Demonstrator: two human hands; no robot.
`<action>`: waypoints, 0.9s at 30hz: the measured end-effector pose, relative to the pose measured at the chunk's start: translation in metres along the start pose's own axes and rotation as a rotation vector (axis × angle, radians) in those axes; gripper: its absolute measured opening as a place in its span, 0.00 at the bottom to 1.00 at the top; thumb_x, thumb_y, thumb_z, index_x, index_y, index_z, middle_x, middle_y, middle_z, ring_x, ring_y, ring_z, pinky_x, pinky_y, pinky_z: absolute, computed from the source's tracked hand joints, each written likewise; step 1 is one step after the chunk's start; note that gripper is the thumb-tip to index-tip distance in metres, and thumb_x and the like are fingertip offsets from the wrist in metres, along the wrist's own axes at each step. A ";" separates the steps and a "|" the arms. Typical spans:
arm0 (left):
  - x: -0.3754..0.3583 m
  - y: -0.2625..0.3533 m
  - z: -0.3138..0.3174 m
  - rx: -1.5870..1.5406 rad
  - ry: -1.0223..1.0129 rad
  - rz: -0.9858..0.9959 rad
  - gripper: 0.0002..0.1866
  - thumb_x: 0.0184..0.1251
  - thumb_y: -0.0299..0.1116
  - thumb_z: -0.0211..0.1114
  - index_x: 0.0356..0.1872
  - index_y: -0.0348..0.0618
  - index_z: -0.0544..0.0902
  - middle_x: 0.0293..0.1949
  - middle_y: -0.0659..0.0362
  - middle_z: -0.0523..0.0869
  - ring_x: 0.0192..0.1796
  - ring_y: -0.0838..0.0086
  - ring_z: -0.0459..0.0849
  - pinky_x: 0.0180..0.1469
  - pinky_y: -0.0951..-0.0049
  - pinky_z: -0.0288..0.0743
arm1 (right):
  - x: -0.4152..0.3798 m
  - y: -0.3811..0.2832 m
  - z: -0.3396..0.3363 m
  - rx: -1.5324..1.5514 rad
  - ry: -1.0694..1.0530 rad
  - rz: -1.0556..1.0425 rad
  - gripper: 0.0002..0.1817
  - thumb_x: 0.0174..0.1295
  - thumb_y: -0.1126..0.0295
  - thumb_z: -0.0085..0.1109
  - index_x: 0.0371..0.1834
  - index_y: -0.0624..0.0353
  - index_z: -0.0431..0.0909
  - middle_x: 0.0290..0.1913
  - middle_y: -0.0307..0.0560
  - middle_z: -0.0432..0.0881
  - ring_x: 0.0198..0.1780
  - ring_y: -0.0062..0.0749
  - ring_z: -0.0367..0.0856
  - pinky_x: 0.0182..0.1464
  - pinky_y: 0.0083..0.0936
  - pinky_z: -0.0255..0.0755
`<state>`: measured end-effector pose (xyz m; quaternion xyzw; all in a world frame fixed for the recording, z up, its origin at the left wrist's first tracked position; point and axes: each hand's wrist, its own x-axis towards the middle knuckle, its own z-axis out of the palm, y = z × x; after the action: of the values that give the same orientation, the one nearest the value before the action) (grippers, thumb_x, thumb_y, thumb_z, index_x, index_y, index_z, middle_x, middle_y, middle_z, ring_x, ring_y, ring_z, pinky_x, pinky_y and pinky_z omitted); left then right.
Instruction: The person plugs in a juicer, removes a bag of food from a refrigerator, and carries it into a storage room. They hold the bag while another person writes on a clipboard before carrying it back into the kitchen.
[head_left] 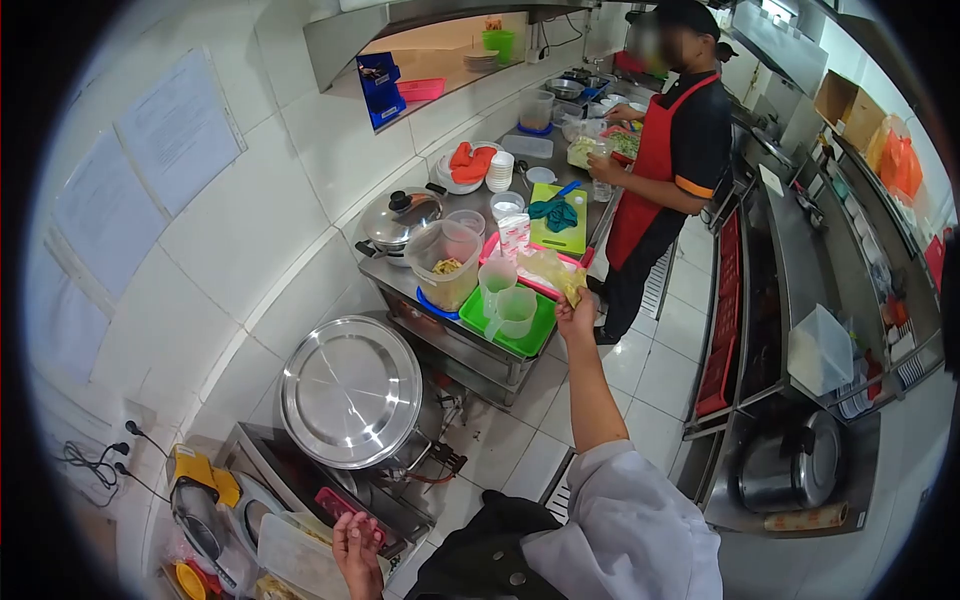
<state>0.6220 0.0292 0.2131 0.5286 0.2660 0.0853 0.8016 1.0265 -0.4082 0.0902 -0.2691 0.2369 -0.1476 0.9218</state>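
My right hand is stretched out over the near end of the steel work table, fingers pinched on a thin yellowish plastic bag. The bag hangs above a pink tray. Just below it, two clear measuring jugs, a front one and one behind, stand in a green tray. Low in the view, my left hand has loosely curled, slightly parted fingers and nothing visible in it. It is nearest to a translucent plastic tub and a pink object.
A large lidded pot stands on a burner beside the table. Further back are a clear food bin, a lidded pan and a green cutting board. A co-worker in a red apron stands along the table, handling food.
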 end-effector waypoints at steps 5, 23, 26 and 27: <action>0.012 -0.007 0.000 -0.074 -0.008 0.039 0.16 0.68 0.33 0.59 0.55 0.44 0.71 0.50 0.58 0.80 0.49 0.70 0.80 0.49 0.72 0.73 | -0.006 0.004 0.006 0.077 -0.014 0.129 0.15 0.63 0.54 0.48 0.43 0.52 0.72 0.30 0.40 0.79 0.24 0.28 0.74 0.25 0.23 0.68; 0.015 -0.007 0.008 -0.108 0.042 0.021 0.16 0.68 0.33 0.59 0.54 0.43 0.71 0.49 0.57 0.80 0.48 0.70 0.81 0.47 0.73 0.74 | -0.030 -0.012 0.067 0.075 -0.293 0.075 0.19 0.65 0.51 0.47 0.46 0.54 0.73 0.35 0.39 0.77 0.28 0.26 0.72 0.31 0.23 0.68; 0.016 -0.009 0.009 -0.102 0.045 0.016 0.16 0.68 0.33 0.59 0.54 0.43 0.71 0.49 0.57 0.80 0.47 0.70 0.81 0.47 0.74 0.75 | -0.034 -0.014 0.068 0.067 -0.264 0.086 0.18 0.63 0.52 0.51 0.45 0.53 0.75 0.34 0.38 0.79 0.26 0.25 0.72 0.30 0.22 0.68; 0.016 -0.009 0.009 -0.103 0.045 0.016 0.16 0.68 0.33 0.59 0.54 0.43 0.71 0.49 0.57 0.80 0.47 0.70 0.81 0.47 0.74 0.75 | -0.034 -0.014 0.069 0.066 -0.264 0.086 0.18 0.63 0.52 0.51 0.45 0.53 0.75 0.34 0.38 0.79 0.26 0.25 0.72 0.30 0.22 0.68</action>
<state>0.6388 0.0252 0.2020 0.4866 0.2751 0.1172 0.8208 1.0318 -0.3769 0.1618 -0.2454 0.1197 -0.0790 0.9588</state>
